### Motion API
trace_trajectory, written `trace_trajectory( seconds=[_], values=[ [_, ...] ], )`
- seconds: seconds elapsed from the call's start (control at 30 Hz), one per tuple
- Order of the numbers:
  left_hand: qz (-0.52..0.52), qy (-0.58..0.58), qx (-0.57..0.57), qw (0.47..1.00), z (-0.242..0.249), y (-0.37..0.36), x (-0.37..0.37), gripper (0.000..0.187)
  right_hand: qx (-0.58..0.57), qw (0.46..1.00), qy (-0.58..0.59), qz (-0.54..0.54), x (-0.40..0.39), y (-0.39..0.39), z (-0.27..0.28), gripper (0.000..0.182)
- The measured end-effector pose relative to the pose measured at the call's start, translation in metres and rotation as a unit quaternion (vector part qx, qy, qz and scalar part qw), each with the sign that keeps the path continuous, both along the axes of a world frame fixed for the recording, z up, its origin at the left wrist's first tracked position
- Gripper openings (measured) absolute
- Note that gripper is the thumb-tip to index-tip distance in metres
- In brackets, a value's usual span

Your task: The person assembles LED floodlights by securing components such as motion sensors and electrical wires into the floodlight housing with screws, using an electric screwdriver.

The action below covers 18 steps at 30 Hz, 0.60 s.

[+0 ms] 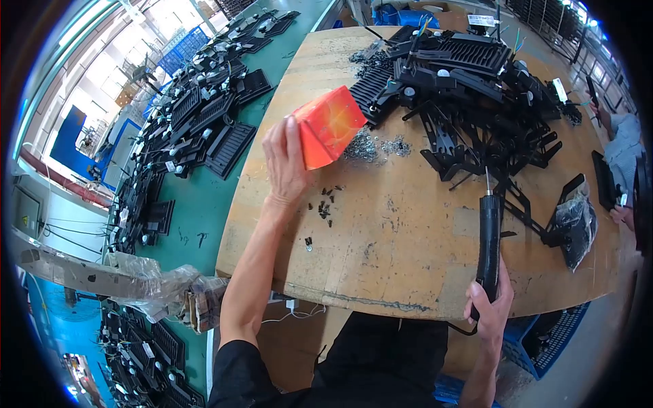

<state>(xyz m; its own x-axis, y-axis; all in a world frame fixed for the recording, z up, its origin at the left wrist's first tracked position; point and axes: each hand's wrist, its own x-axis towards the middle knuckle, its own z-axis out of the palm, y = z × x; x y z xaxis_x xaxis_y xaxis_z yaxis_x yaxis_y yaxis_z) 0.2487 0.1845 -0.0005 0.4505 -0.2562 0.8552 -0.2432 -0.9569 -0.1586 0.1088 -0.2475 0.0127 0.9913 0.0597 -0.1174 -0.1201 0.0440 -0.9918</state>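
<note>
My left hand (284, 162) grips a red-orange cardboard box (330, 128) by its near side, tilted above the table. Just beyond and to the right of it lies a scatter of small shiny metal hardware (371, 148), too small to name exactly. Several small black pieces (325, 207) lie below the box. Wrapped round the lower handle of a black electric screwdriver (489, 234) is my right hand (492, 307). Its metal bit points away from me, towards black brackets (469, 153). Nothing shows at the bit's tip that I can make out.
Black finned lamp housings (469, 54) and brackets are heaped at the back of the wooden table (381, 265). A plastic-wrapped part (575, 221) sits at the right. More housings (204, 115) line a green conveyor (204, 204). Another person's sleeve (624, 146) is at far right.
</note>
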Motion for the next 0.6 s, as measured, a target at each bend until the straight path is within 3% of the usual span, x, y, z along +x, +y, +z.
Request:
trace_trajectory(
  seconds=[0.27, 0.37, 0.4, 0.47, 0.5, 0.53, 0.6],
  values=[
    [0.022, -0.097, -0.097, 0.99, 0.008, -0.003, -0.013, 0.068, 0.006, 1.0, 0.017, -0.007, -0.004, -0.001, 0.004, 0.078],
    [0.026, -0.107, -0.442, 0.89, 0.014, -0.001, -0.017, 0.06, 0.004, 1.0, 0.012, -0.001, -0.002, -0.002, 0.003, 0.077],
    [0.031, -0.114, -0.44, 0.89, 0.014, 0.001, -0.025, 0.06, 0.004, 1.0, 0.01, -0.001, -0.001, -0.002, 0.001, 0.077],
    [-0.06, 0.016, -0.615, 0.786, 0.009, -0.001, -0.047, 0.062, -0.003, 1.0, -0.002, 0.0, -0.002, 0.0, -0.003, 0.077],
    [-0.095, 0.002, -0.699, 0.708, 0.013, -0.012, -0.054, 0.064, -0.011, 1.0, -0.009, -0.009, -0.001, 0.001, -0.004, 0.077],
    [-0.095, -0.002, -0.7, 0.707, 0.016, -0.019, -0.061, 0.064, -0.013, 1.0, -0.012, -0.006, 0.0, 0.001, -0.005, 0.077],
    [-0.166, 0.029, -0.758, 0.63, 0.021, -0.032, -0.078, 0.063, -0.025, 0.999, -0.022, 0.004, 0.0, 0.0, -0.007, 0.077]
  ],
)
